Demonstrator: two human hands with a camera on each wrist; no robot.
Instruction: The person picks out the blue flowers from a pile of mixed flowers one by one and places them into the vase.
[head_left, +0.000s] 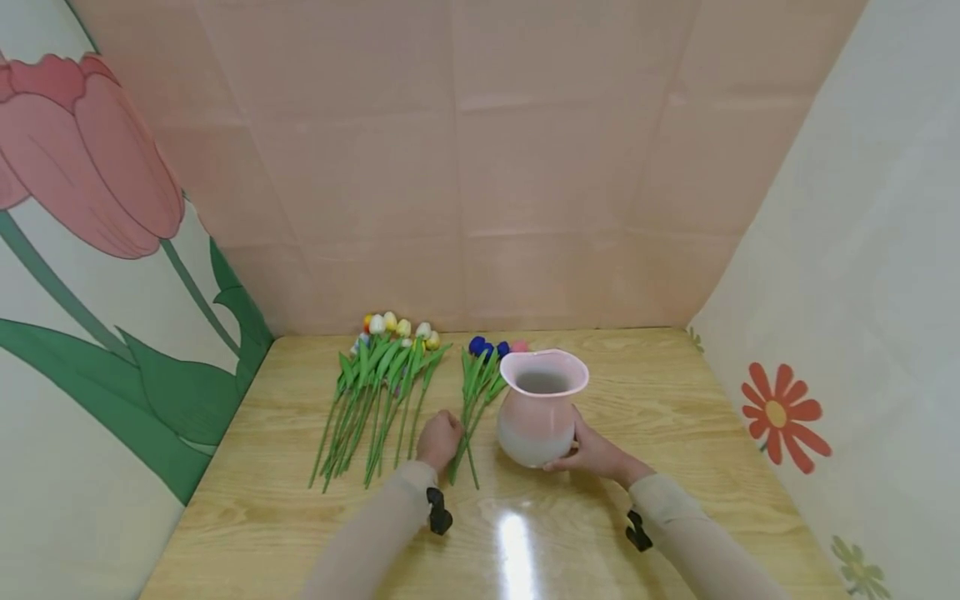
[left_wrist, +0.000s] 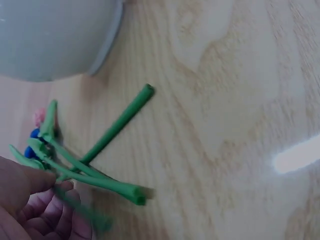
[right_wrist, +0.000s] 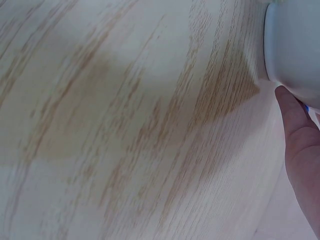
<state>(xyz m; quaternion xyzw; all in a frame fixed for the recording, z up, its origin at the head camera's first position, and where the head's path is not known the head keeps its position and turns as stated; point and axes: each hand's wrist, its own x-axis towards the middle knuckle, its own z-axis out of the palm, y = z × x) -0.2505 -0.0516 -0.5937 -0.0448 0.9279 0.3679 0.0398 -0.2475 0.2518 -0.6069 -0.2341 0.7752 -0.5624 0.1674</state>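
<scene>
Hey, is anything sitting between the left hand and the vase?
Yes, green stems do: below the blue flowers, they lie crossed between the left hand and the vase. I see nothing else there.

Pink wall (head_left: 540, 167) behind wooden tabletop (head_left: 660, 400)

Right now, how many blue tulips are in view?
3 visible: the left blue tulip, the middle blue tulip and the right blue tulip, all left of the pink flower. The vase may hide more.
</scene>
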